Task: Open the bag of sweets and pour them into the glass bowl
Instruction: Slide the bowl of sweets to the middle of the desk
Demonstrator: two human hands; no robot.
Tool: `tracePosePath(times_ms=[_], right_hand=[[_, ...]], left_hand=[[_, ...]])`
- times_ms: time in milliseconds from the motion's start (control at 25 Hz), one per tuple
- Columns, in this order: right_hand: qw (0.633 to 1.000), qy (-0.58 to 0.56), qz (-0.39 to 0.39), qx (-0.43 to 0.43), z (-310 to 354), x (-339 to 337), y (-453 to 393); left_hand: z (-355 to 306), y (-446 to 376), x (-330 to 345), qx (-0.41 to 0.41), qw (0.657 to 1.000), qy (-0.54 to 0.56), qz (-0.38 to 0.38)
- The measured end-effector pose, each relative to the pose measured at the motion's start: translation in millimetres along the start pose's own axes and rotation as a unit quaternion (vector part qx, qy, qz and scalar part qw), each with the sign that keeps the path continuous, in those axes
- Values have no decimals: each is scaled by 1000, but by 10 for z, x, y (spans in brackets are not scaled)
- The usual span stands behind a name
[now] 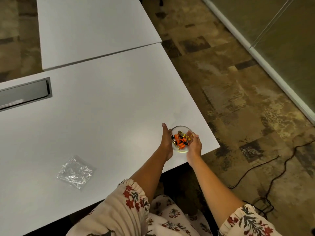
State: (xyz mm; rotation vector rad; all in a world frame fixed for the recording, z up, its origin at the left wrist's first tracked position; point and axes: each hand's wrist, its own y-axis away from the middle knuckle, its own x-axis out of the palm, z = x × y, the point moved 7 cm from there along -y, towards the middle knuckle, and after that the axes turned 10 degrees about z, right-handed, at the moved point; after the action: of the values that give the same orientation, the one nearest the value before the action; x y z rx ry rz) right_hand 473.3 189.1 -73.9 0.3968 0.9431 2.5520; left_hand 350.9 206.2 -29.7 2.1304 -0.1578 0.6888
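- Cupping the glass bowl [182, 139] from both sides, the two hands meet at about 4 o'clock in the view, near the corner of the white surface [105, 108].
- Left hand [166, 142] presses its palm and fingers against the bowl's 9 o'clock side, thumb pointing up toward 12.
- Right hand [194, 144] wraps the 3 to 5 o'clock side, its fingers curled over the rim; both hands are closed around the bowl.
- Whether the bowl rests on the surface or is lifted just off it cannot be told.
- Sweets [181, 139] in orange, black and gold wrappers lie heaped inside the bowl.
- The surface's right edge runs close past the bowl at 3 o'clock, and the near edge passes just below it at 6; little room is left on those two sides.
- Wide bare surface lies open from 9 to 12 o'clock of the bowl.
- The clear plastic bag [76, 171] lies flat and crumpled at 8 o'clock, well apart from the bowl and near the front edge.
- A grey recessed hatch [23, 93] sits at the far left, at 10 o'clock.
- A second white tabletop [95, 28] butts against the surface at 12 o'clock, a thin seam between them.
- Patterned carpet [238, 92] fills the right, with a dark cable [265, 169] trailing at 4 o'clock.
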Motion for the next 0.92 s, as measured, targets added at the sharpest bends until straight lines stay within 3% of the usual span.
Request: tracePosePath(times_ms=[440,920], right_hand=[[998,7,68,15,-107,1286,115],[983,105,149,30,-107,2834,153]], left_hand=[[-758,456,-902,59,996,54,-51],[-1745,918,-1891,151,978,95,-111]])
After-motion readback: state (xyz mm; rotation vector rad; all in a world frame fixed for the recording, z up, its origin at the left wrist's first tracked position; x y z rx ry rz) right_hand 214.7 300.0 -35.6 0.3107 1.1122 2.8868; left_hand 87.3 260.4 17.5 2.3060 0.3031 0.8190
